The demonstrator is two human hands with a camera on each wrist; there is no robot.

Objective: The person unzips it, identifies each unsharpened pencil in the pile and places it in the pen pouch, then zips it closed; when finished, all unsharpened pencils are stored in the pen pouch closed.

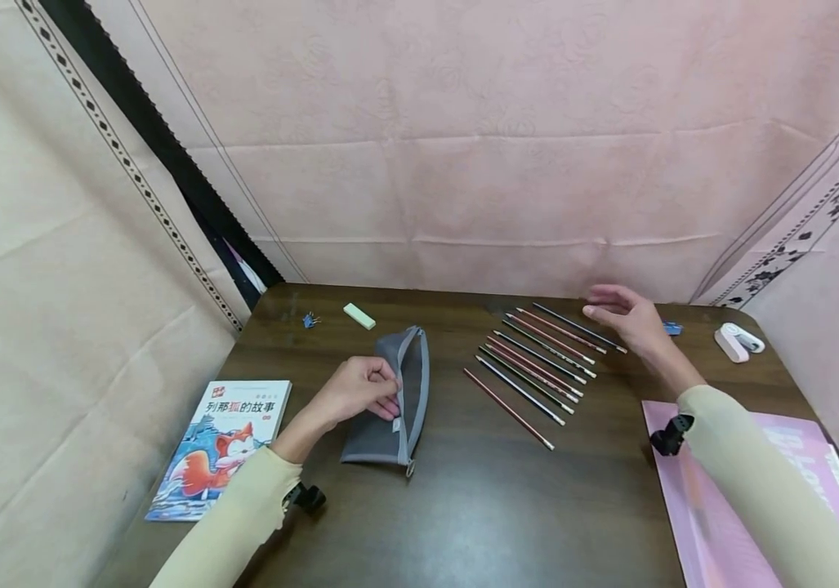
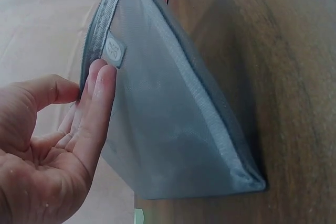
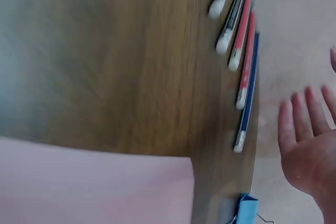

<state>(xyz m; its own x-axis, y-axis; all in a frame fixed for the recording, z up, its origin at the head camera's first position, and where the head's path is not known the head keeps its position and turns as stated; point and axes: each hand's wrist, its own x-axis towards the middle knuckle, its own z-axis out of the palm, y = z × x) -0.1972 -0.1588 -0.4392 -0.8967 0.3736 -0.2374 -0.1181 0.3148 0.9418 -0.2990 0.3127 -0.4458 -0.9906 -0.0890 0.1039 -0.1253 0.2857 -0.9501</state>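
My left hand (image 1: 363, 390) pinches the zipped edge of a grey pencil case (image 1: 375, 441) between thumb and fingers. In the left wrist view, the mesh side of the case carries a small round label (image 2: 115, 49), just above the fingertips. The case's mouth gapes a little; its inside cannot be made out. My right hand (image 1: 628, 318) hovers with fingers extended beside the far end of a slanted row of several pencils, nearest the dark pencil (image 1: 580, 328). No contact with it shows. A red pencil (image 1: 509, 409) lies at the row's near end.
Left of the case lies a picture book (image 1: 220, 449). A pale green eraser (image 1: 359, 316) and a small blue binder clip (image 1: 310, 320) are behind it. At right are a larger blue clip (image 1: 672, 327), a white rounded gadget (image 1: 738, 339) and pink papers (image 1: 794, 437).
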